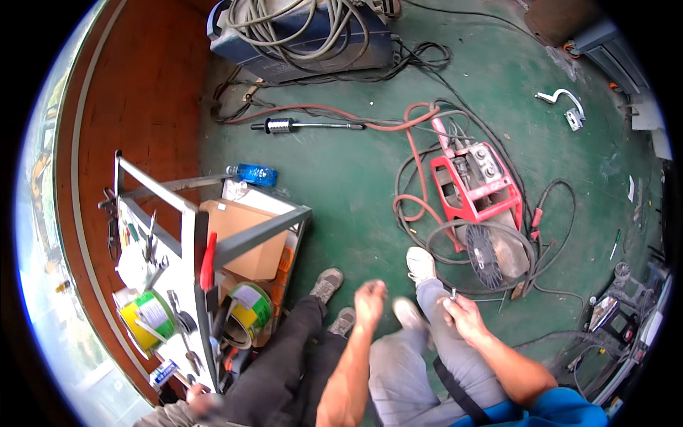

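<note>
My left hand (pixel 370 302) is closed in front of my legs, its fingertips drawn together. A small dark bit shows at those fingertips, too blurred to name. To the right, over my grey trouser leg, my right hand (pixel 464 317) is closed around a small object with a short metal tip (pixel 453 292) sticking up past the thumb. The rest of that object is hidden in my fingers. Beyond my right hand stands a red wheeled machine (pixel 475 185) with grey knobs and a black wheel (pixel 482 257), cables looped about it.
On the left, a co-worker's hand (pixel 203 398) is at a metal tool cart (pixel 263 235) holding tape rolls (pixel 146 324) and a cardboard box (pixel 242 238). A blue bottle (pixel 255 174), a slide hammer (pixel 281 126), hoses and a cable-draped blue machine (pixel 299 53) lie ahead.
</note>
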A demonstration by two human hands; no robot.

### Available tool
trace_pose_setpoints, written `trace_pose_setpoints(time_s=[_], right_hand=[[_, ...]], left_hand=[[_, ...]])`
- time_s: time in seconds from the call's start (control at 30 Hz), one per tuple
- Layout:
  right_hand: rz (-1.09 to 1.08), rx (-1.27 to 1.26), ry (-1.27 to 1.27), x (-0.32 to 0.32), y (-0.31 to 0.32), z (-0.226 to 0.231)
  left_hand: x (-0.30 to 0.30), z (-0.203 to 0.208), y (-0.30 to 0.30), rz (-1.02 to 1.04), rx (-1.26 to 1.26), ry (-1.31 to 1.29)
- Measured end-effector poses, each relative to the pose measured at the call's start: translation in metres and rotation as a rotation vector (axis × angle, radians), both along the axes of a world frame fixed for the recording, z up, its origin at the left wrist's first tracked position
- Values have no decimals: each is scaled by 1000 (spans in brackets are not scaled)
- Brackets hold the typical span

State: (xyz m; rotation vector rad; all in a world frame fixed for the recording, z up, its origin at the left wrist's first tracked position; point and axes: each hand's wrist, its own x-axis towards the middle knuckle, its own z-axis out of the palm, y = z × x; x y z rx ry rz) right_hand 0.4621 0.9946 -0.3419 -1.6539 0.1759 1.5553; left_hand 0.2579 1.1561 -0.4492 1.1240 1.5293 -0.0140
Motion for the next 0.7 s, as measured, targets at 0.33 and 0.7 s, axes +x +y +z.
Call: trace_pose_setpoints(time_s=[0.33, 0.7], right_hand=[[-126, -305, -185, 49, 28, -72], [-436, -720, -3, -22, -54, -151]], left_hand=[[137, -228, 342, -951, 587, 576], [212, -397, 474, -1593, 917, 539]])
